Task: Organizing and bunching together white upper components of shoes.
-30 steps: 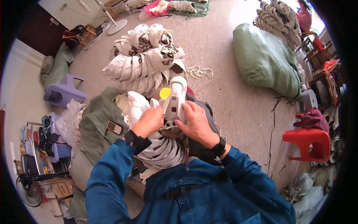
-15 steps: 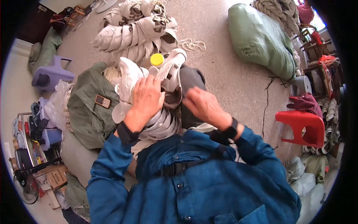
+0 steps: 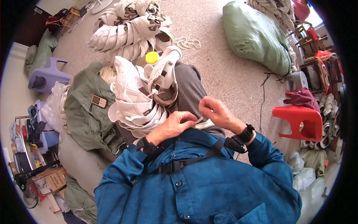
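One big green bag [image 3: 257, 41] lies on the floor, far off to your right. Next comes a pile of pale shoe parts [image 3: 130, 35] on the floor ahead. A dark green cloth [image 3: 84, 119] sits at your left. Your grey trouser leg [image 3: 189, 80] points forward, and just left of it is a stack of white shoe tops [image 3: 128, 95].

Your left hand [image 3: 174, 125] is low, near your belly, just right of the stack's near end. Your right hand [image 3: 220, 112] is beside it, a bit higher, with its fingers bent. A small phone [image 3: 99, 101] rests on the green cloth, and a round yellow lid [image 3: 151, 58] shows behind the stack.

The thinnest thing is the white lace [image 3: 200, 120]. It is at your left fingertips, and that grip looks pinched on it. Its short bit slants up and right, toward your right hand. The left hand is nearer. I can't tell if the right grip holds any lace.
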`<action>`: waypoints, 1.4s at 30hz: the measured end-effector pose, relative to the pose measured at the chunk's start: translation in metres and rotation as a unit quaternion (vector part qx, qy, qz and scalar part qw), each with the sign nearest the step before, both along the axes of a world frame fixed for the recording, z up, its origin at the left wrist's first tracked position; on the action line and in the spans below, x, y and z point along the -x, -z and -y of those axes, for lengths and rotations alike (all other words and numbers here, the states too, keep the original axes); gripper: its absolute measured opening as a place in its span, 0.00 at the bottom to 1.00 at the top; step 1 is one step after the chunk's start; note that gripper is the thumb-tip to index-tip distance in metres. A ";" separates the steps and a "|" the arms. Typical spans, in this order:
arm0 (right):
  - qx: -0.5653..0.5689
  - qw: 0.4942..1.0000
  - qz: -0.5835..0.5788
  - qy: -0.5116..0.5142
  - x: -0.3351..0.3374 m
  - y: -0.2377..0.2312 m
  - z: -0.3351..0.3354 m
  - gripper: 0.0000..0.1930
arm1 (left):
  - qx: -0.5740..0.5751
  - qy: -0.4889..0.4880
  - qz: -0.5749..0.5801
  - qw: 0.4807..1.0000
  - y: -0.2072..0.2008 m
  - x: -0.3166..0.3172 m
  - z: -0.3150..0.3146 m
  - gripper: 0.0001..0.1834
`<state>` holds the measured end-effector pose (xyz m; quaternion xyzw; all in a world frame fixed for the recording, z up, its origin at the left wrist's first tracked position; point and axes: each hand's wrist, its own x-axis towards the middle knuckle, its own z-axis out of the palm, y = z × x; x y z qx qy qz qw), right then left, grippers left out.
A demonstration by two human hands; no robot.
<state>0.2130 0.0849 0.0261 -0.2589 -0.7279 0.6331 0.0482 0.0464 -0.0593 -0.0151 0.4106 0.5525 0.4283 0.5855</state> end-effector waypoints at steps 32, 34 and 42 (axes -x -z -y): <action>0.366 0.780 -0.342 0.376 -0.072 -0.073 -0.093 0.19 | -0.004 0.072 -0.653 0.754 -0.074 0.101 0.000 0.10; 0.447 0.690 -0.467 0.325 -0.088 -0.050 -0.111 0.17 | 0.028 0.122 -0.643 0.756 -0.075 0.074 0.000 0.09; 0.374 0.822 -0.279 0.326 -0.036 0.013 -0.111 0.10 | -0.168 -0.077 -0.691 0.699 -0.053 0.091 -0.099 0.11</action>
